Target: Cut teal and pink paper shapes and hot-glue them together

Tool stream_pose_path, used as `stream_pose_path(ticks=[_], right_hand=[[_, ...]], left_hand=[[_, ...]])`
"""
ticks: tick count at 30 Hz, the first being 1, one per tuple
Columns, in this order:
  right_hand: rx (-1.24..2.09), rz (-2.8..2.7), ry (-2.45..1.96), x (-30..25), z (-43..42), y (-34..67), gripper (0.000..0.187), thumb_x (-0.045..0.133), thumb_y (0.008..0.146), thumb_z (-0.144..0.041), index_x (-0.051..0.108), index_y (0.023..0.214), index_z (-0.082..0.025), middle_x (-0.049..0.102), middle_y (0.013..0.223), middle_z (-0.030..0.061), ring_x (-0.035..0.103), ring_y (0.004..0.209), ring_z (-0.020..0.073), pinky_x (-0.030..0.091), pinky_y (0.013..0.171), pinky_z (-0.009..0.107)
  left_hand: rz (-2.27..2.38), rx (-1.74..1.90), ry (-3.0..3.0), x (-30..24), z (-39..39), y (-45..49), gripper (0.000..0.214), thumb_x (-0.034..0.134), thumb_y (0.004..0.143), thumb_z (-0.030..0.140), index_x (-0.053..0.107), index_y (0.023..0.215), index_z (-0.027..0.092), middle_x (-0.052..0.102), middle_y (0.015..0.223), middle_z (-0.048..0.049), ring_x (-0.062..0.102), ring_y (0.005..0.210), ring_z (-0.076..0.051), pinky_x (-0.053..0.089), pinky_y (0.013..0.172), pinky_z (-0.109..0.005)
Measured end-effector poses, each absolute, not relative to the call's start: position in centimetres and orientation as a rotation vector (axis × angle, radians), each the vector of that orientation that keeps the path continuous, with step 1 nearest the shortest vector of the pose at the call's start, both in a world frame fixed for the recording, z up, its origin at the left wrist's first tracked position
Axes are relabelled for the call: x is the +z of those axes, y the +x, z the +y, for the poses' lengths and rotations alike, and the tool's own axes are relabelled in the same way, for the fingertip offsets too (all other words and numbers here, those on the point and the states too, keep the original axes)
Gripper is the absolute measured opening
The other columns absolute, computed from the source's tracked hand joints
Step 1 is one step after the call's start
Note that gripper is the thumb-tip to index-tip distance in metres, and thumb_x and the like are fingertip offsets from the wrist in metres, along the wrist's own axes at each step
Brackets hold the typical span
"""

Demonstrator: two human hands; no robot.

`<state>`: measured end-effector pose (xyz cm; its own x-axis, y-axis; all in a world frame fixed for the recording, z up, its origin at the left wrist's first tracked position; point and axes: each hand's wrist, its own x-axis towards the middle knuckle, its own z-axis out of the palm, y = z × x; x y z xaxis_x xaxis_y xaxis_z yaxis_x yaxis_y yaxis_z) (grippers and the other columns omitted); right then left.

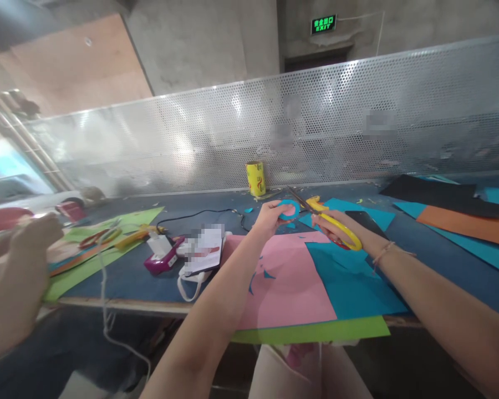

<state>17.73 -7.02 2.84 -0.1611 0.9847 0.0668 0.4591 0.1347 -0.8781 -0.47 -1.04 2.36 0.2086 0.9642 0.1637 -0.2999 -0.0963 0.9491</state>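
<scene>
My left hand [269, 217] pinches a small round piece of blue paper [281, 210], with a pink patch showing at its middle. Yellow-handled scissors [344, 230] are gripped in my right hand [330, 224]. Their dark blades point up and left, just right of the blue paper; whether they touch it I cannot tell. Below both hands lies a pink sheet [291, 288] with a few blue paper scraps [269, 274] on it. A blue sheet [357, 282] and a green sheet [316, 331] show from under the pink one.
A phone [205, 252] leans near a purple power strip [163, 260] with a white charger. A yellow can-like cylinder [255, 178] stands by the perforated metal panel [208, 138]. Black paper [441, 194] and orange paper [474, 224] lie right. Another person's arm [16, 282] is at left.
</scene>
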Motion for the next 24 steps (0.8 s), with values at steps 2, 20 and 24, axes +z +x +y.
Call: stream_pose_path(ticks=[2, 20, 24], right_hand=[[1.009, -1.670, -1.421, 2.4, -6.7, 17.4, 0.039, 0.050, 0.080, -0.056, 0.044, 0.066, -0.020, 0.039, 0.039, -0.0058, 0.032, 0.028, 0.0070, 0.026, 0.027, 0.020], [0.938, -1.613, -1.201, -0.3, -2.6, 17.7, 0.037, 0.065, 0.062, -0.053, 0.049, 0.071, -0.021, 0.044, 0.059, -0.0039, 0.043, 0.052, 0.0117, 0.038, 0.047, 0.024], [1.124, -1.464, -1.287, 0.7, -3.1, 17.3, 0.037, 0.049, 0.076, -0.056, 0.039, 0.065, -0.022, 0.027, 0.046, -0.0073, 0.025, 0.037, 0.0083, 0.023, 0.034, 0.022]], left_hand=[[0.789, 1.302, 1.147, 2.1, -0.6, -0.5, 0.027, 0.079, 0.049, 0.027, 0.064, 0.065, 0.012, 0.061, 0.061, -0.0004, 0.055, 0.053, -0.009, 0.046, 0.049, -0.020], [0.888, 1.402, 1.144, 1.6, -0.8, 0.0, 0.031, 0.073, 0.057, 0.018, 0.055, 0.082, 0.016, 0.058, 0.074, 0.0010, 0.056, 0.065, -0.009, 0.051, 0.056, -0.022], [0.859, 1.377, 1.186, 2.0, -1.1, 0.0, 0.023, 0.066, 0.059, 0.015, 0.055, 0.080, 0.016, 0.055, 0.067, 0.0032, 0.053, 0.054, -0.008, 0.048, 0.048, -0.020]])
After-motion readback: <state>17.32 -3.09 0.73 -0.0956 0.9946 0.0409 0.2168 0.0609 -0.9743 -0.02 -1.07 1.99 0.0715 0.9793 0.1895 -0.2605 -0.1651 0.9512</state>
